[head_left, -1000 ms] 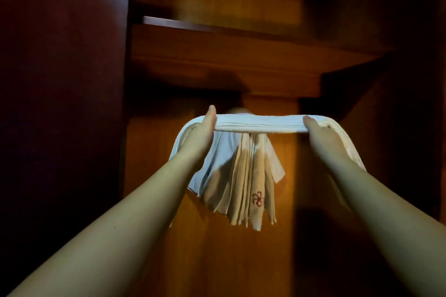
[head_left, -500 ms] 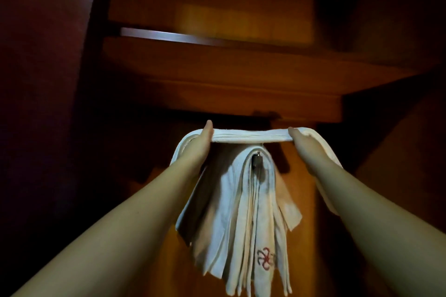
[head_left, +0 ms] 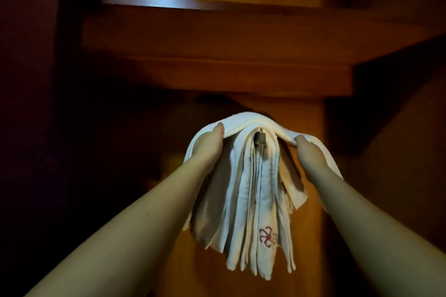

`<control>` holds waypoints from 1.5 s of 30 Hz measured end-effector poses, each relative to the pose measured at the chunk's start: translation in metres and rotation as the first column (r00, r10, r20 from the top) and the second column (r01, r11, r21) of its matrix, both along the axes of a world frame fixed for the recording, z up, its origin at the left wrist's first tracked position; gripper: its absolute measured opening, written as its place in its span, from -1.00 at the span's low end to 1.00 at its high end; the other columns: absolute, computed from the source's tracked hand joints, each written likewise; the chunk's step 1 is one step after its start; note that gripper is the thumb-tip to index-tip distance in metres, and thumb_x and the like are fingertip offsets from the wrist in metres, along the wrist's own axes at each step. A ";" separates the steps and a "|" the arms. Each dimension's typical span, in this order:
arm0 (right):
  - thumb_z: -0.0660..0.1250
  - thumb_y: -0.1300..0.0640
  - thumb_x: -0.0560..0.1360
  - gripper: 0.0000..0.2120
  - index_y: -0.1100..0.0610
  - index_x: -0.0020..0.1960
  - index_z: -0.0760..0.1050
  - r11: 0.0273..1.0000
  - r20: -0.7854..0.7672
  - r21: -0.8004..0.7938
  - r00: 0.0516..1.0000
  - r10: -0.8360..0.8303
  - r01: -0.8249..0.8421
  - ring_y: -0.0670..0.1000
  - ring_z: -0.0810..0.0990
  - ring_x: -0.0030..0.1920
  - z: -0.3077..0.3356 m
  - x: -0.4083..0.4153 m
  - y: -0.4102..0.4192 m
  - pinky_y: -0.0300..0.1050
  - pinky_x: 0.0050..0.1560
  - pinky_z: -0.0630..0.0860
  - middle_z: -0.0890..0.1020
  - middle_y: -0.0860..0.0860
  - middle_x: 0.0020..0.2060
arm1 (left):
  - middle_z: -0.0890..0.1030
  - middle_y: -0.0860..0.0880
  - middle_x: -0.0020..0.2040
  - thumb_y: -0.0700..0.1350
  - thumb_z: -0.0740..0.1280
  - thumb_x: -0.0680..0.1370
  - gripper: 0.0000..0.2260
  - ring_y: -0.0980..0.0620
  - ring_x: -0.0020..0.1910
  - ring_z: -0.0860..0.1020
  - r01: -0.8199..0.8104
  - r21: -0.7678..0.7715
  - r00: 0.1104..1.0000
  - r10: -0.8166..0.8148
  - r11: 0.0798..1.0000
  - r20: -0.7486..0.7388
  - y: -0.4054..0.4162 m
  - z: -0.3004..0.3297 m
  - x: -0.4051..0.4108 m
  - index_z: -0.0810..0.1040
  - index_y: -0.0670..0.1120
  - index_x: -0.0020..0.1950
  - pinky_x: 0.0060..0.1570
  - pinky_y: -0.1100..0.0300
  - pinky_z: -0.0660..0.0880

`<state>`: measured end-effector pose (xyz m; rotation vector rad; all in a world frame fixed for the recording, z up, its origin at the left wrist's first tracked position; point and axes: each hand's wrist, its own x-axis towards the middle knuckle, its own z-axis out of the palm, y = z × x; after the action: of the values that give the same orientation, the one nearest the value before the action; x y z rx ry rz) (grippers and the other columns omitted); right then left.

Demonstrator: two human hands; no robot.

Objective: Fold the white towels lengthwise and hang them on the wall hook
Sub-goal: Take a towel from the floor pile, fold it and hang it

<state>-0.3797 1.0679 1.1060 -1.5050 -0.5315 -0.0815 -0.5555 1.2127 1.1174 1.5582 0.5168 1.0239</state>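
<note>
A folded white towel (head_left: 248, 121) arches over the top of a metal wall hook (head_left: 260, 138) on a wooden panel. My left hand (head_left: 209, 143) grips its left end and my right hand (head_left: 306, 149) grips its right end, both ends drooping past my wrists. Under it hang several other white towels (head_left: 243, 212) from the same hook, one with a red embroidered mark (head_left: 268, 236) near its lower end. The hook's tip shows just below the arch of the held towel.
A wooden shelf (head_left: 217, 31) with a pale lit front edge (head_left: 156, 3) juts out above the hook. Dark wooden walls (head_left: 36, 103) close in on the left and right.
The held towel has gone from a taut straight band in front of the hook to an arch draped over it. My hands have moved forward and dropped at the ends.
</note>
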 end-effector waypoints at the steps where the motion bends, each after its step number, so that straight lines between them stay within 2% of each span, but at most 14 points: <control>1: 0.10 -0.05 0.62 -0.66 0.16 -0.06 0.51 1.000 -0.020 0.001 1.000 0.014 -0.014 0.04 0.48 -0.26 -0.005 -0.004 0.001 -0.09 -0.26 0.32 0.53 0.11 -0.27 | 0.63 -0.15 0.18 0.35 0.18 0.46 -0.36 -0.15 0.13 0.60 -0.009 -0.019 1.000 0.009 1.000 0.004 -0.001 -0.002 0.001 0.55 -0.06 0.33 0.31 -0.08 0.47; 4: 0.09 -0.07 0.62 -0.65 0.12 -0.05 0.54 0.996 -0.046 -0.016 0.995 0.083 -0.084 0.10 0.55 -0.14 -0.015 -0.016 0.011 -0.06 -0.13 0.40 0.61 0.15 -0.18 | 0.65 -0.16 0.11 0.35 0.15 0.38 -0.34 -0.17 0.09 0.60 -0.047 -0.044 0.999 0.046 0.998 -0.025 0.002 -0.016 0.010 0.57 -0.06 0.27 0.27 -0.09 0.48; 9: 0.14 -0.15 0.59 -0.61 0.05 0.21 0.57 0.972 -0.090 0.048 0.968 0.235 -0.232 0.19 0.59 0.12 -0.019 -0.027 0.022 0.10 0.25 0.48 0.66 0.15 0.08 | 0.60 -0.14 -0.01 0.18 0.12 0.64 -0.61 -0.09 0.01 0.54 -0.012 -0.125 0.999 0.005 0.992 -0.053 -0.014 -0.025 0.009 0.53 -0.12 0.09 0.04 0.08 0.39; 14: 0.06 -0.02 0.67 -0.68 0.12 0.00 0.51 0.953 -0.194 0.118 0.934 0.299 -0.280 0.06 0.55 -0.13 -0.023 -0.032 0.016 -0.09 -0.23 0.39 0.60 0.10 -0.17 | 0.68 -0.13 -0.08 0.10 0.16 0.63 -0.64 -0.08 -0.07 0.62 0.066 -0.255 0.998 -0.064 0.965 0.018 -0.024 -0.030 0.010 0.61 -0.12 0.10 -0.20 0.11 0.46; 17: 0.10 0.04 0.66 -0.70 0.20 0.13 0.50 0.944 -0.318 0.141 0.889 0.328 -0.298 0.12 0.55 -0.08 -0.044 -0.030 0.012 -0.10 -0.24 0.37 0.59 0.15 -0.13 | 0.70 -0.14 0.02 -0.01 0.16 0.64 -0.68 -0.09 -0.01 0.62 0.160 -0.398 0.985 -0.117 0.903 0.130 -0.032 -0.041 0.003 0.63 -0.17 0.07 0.16 0.02 0.52; 19: 0.13 -0.01 0.64 -0.67 0.20 0.21 0.48 0.965 -0.409 0.075 0.875 0.258 -0.250 0.14 0.57 0.05 -0.063 -0.032 0.006 -0.09 -0.05 0.44 0.63 0.18 0.07 | 0.68 -0.16 0.05 -0.01 0.17 0.64 -0.67 -0.12 0.00 0.60 0.162 -0.477 0.986 -0.117 0.864 0.122 -0.034 -0.054 -0.003 0.62 -0.19 -0.04 0.29 0.03 0.46; 21: 0.09 0.01 0.65 -0.69 0.18 0.20 0.47 0.971 -0.464 -0.071 0.869 0.172 -0.230 0.20 0.53 0.30 -0.081 -0.032 -0.003 0.03 0.32 0.37 0.58 0.19 0.27 | 0.65 -0.19 0.04 0.01 0.15 0.65 -0.64 -0.15 -0.07 0.59 0.130 -0.514 0.991 -0.133 0.848 0.032 -0.031 -0.073 -0.012 0.60 -0.22 -0.02 0.12 0.05 0.52; 23: 0.07 -0.03 0.64 -0.66 0.19 0.05 0.49 0.940 -0.470 -0.250 0.878 0.091 -0.231 0.22 0.61 0.10 -0.100 -0.032 -0.014 0.07 0.27 0.37 0.63 0.26 0.12 | 0.59 -0.20 0.18 0.04 0.08 0.67 -0.57 -0.17 0.08 0.56 0.114 -0.538 0.974 -0.202 0.835 -0.107 -0.028 -0.095 -0.025 0.52 -0.26 0.26 0.19 0.02 0.45; 26: 0.06 -0.13 0.60 -0.54 0.21 -0.10 0.52 0.869 -0.442 -0.449 0.897 -0.013 -0.209 0.06 0.44 -0.34 -0.121 -0.027 -0.031 -0.05 -0.10 0.36 0.53 0.13 -0.31 | 0.30 -0.26 0.53 0.01 0.03 0.67 -0.47 -0.27 0.52 0.25 0.076 -0.575 0.941 -0.249 0.815 -0.230 -0.005 -0.130 -0.037 0.22 -0.30 0.55 0.50 -0.15 0.19; 31: 0.17 -0.06 0.59 -0.63 0.24 -0.01 0.54 0.830 -0.339 -0.541 0.938 -0.071 -0.133 0.15 0.60 -0.16 -0.142 -0.025 -0.055 0.01 0.15 0.48 0.64 0.13 -0.20 | 0.32 -0.33 0.49 0.06 -0.02 0.71 -0.45 -0.31 0.50 0.27 0.058 -0.491 0.857 -0.295 0.869 -0.422 0.001 -0.180 -0.061 0.16 -0.30 0.57 0.45 -0.21 0.16; 34: 0.12 0.06 0.67 -0.73 0.20 -0.08 0.46 0.825 -0.318 -0.544 0.947 -0.031 -0.156 0.01 0.52 -0.30 -0.143 -0.067 -0.082 -0.22 -0.19 0.41 0.57 0.07 -0.24 | 0.46 -0.27 0.40 0.04 0.05 0.71 -0.51 -0.24 0.40 0.40 0.129 -0.388 0.764 -0.341 0.913 -0.548 -0.025 -0.204 -0.074 0.31 -0.25 0.51 0.37 -0.08 0.28; 37: 0.14 0.11 0.66 -0.76 0.23 0.02 0.51 0.776 -0.202 -0.618 0.979 0.000 -0.127 -0.05 0.52 -0.31 -0.157 -0.092 -0.113 -0.26 -0.39 0.35 0.60 0.07 -0.13 | 0.61 -0.11 0.08 -0.02 0.16 0.69 -0.65 -0.04 0.00 0.54 0.241 -0.225 0.724 -0.329 0.944 -0.606 -0.064 -0.220 -0.082 0.48 -0.18 0.38 -0.06 0.09 0.44; 39: 0.19 0.06 0.64 -0.69 0.24 0.10 0.60 0.737 -0.085 -0.671 0.996 0.025 -0.076 0.01 0.62 -0.11 -0.168 -0.109 -0.137 -0.20 -0.14 0.52 0.66 0.10 0.03 | 0.62 -0.07 0.05 -0.06 0.23 0.67 -0.73 0.02 -0.05 0.54 0.319 -0.062 0.701 -0.279 0.946 -0.657 -0.090 -0.225 -0.085 0.54 -0.15 0.30 -0.15 0.18 0.44; 45: 0.19 -0.09 0.64 -0.58 0.02 0.45 0.40 0.529 0.136 -0.845 0.987 0.087 0.070 0.03 0.52 0.28 -0.239 -0.149 -0.241 -0.07 0.24 0.44 0.50 0.00 0.36 | 0.46 -0.14 0.43 0.01 0.33 0.62 -0.51 -0.11 0.39 0.45 0.647 0.224 0.468 -0.148 0.729 -0.871 -0.166 -0.265 -0.071 0.36 -0.12 0.51 0.28 0.12 0.39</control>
<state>-0.5284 0.8265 0.8673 -2.4958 -0.7722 0.0884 -0.6268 1.0467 0.8520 2.5295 0.4112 -0.0689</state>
